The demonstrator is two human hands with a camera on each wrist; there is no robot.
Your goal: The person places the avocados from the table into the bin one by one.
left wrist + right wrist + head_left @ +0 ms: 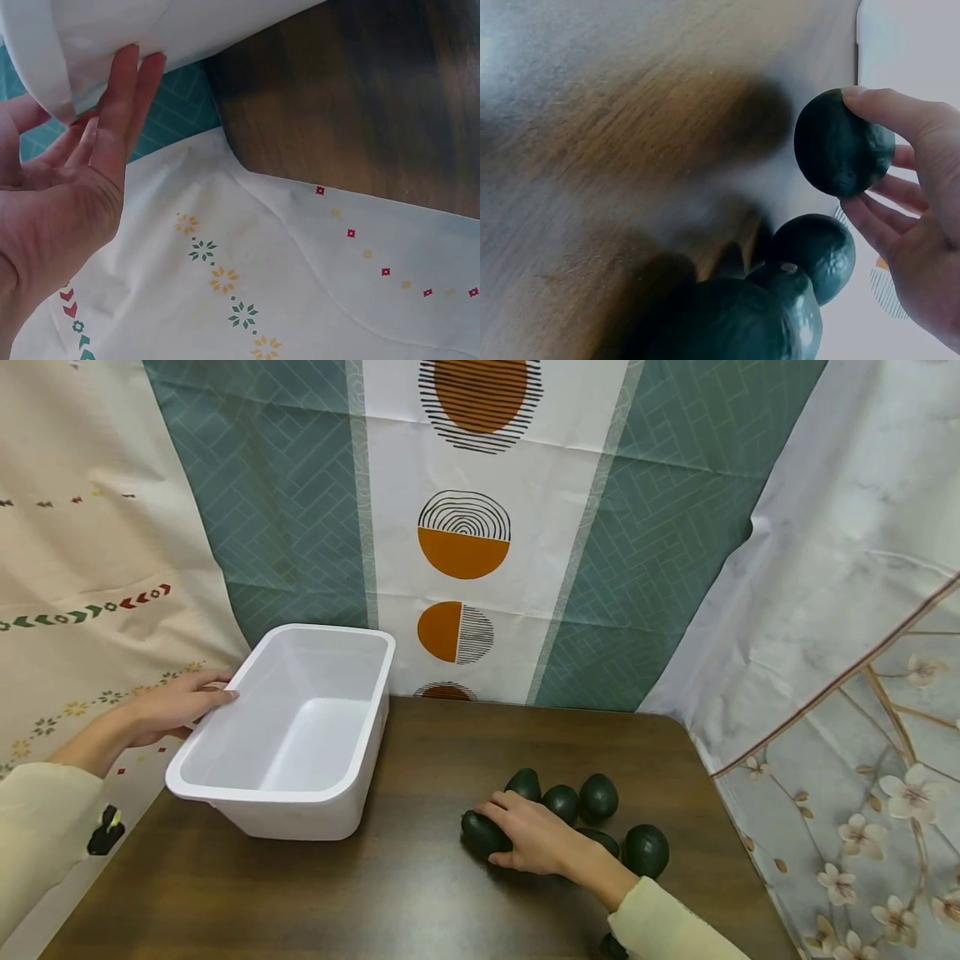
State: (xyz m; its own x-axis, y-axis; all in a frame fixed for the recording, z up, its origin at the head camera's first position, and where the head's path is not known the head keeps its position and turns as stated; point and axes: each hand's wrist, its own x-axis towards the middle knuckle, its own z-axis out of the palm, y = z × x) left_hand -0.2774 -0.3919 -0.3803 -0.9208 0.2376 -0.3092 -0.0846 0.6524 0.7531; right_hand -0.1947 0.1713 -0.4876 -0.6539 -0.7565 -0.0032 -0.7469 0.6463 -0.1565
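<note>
A deep white plastic tub (pixel 258 795) stands at the left of the brown table, with nothing inside it. My left hand (pixel 165 706) holds its left rim, thumb over the edge; in the left wrist view the fingers (pixel 116 105) lie along the outer wall. At the right, my right hand (pixel 536 835) grips a dark green avocado (pixel 480 835) from above. The right wrist view shows this avocado (pixel 840 146) between thumb and fingertips. Several more avocados (pixel 598 797) lie grouped beyond and beside the right hand, one partly hidden under the forearm.
The wooden table (pixel 442 752) ends at a patterned curtain (pixel 465 468) behind it. A cream cloth (pixel 97 568) hangs along the left side and a floral cloth (pixel 847 710) along the right. Another dark object (pixel 612 946) shows under the right sleeve at the near edge.
</note>
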